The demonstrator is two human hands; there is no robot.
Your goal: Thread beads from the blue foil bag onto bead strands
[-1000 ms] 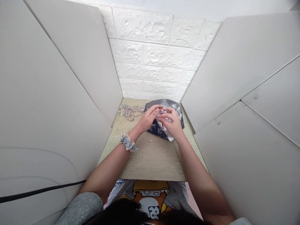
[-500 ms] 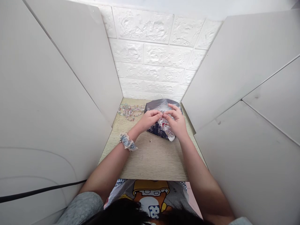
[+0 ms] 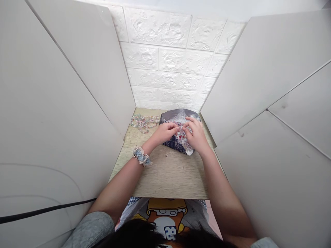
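Note:
Both hands hover over a dark patterned bag (image 3: 172,142) with a silvery lining, spread on the table. Small beads (image 3: 182,137), mostly clear and pinkish with some red, lie on the lining. My left hand (image 3: 167,132) is pinched at thumb and fingertips above the bag's left part; whatever it holds is too small to make out. Just to its right, my right hand (image 3: 194,132) also pinches thumb and forefinger, with its other fingers raised. A tiny object there cannot be made out either. A narrow gap separates the two sets of fingertips.
Strands of colourful beads (image 3: 143,122) lie at the table's back left. A tiny metallic piece (image 3: 166,155) rests on the wooden table (image 3: 165,179) in front of the bag. White panels (image 3: 103,86) close in both sides, and a white brick-pattern wall (image 3: 170,58) stands behind.
The fingertips, which were touching, have come slightly apart. My right hand has shifted a little to the right, uncovering more beads. The bag and bead strands stay in place.

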